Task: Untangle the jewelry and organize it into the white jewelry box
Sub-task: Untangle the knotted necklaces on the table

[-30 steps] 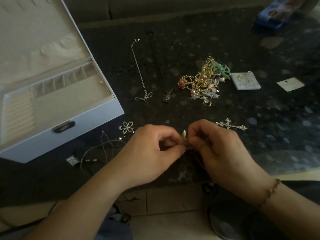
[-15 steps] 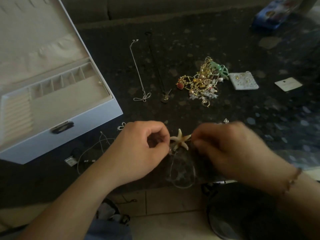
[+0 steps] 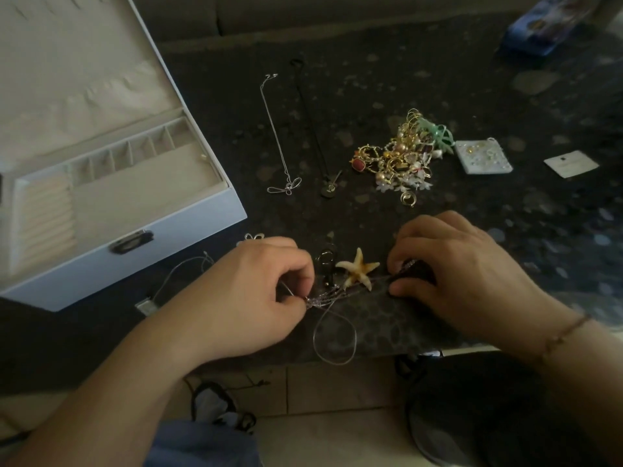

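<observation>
A starfish pendant [image 3: 357, 269] on a thin beaded chain lies at the dark table's near edge, the chain stretched between my hands. My left hand [image 3: 256, 294] pinches one end of the chain. My right hand [image 3: 451, 264] pinches the other end. A loop of thin cord [image 3: 333, 335] hangs below them over the edge. The open white jewelry box [image 3: 135, 264] stands at the left, its compartments bare. A tangled heap of gold and pearl jewelry [image 3: 401, 160] lies further back.
A silver chain with a bow pendant [image 3: 279, 143] and a black cord necklace [image 3: 317, 129] lie straightened out beside the box. An earring card [image 3: 482, 156], a white card [image 3: 569, 163], a blue box [image 3: 553, 28] and a thin wire with a tag [image 3: 168, 284] lie around.
My hands have drawn apart, stretching the chain out; the starfish pendant, earlier hidden between my fingers, now lies in the open on the table.
</observation>
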A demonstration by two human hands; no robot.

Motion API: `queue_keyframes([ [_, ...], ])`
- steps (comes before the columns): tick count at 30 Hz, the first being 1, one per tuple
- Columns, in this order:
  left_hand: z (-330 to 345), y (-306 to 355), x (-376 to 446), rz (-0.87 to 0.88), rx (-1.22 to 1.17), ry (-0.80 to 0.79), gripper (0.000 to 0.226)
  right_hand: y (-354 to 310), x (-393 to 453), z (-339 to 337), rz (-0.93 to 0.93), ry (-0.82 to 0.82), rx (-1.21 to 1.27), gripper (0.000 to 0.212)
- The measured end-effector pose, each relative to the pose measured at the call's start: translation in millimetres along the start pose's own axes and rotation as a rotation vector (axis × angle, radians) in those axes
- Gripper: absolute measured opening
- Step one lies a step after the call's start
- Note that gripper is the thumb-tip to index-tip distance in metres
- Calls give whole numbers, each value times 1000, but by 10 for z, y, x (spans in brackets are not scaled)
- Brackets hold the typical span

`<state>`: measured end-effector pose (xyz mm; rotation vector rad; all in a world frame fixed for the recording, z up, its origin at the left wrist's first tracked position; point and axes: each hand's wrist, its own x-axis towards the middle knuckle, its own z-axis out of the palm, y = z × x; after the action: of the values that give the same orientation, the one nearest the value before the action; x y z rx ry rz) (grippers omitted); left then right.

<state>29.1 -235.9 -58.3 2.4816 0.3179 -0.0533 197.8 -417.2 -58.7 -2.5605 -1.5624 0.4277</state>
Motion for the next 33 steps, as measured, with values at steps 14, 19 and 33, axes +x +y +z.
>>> queue_keyframes([
  [14,-34,-54,-56,5,-27,11,12,-7,-74,52,47,220,510,15],
  [19,14,-52,-45,-14,-1,3,9,-14,-101,-10,-8,230,720,8],
  [33,150,-16,-67,6,23,-18,13,-71,-311,-187,-289,77,153,24],
])
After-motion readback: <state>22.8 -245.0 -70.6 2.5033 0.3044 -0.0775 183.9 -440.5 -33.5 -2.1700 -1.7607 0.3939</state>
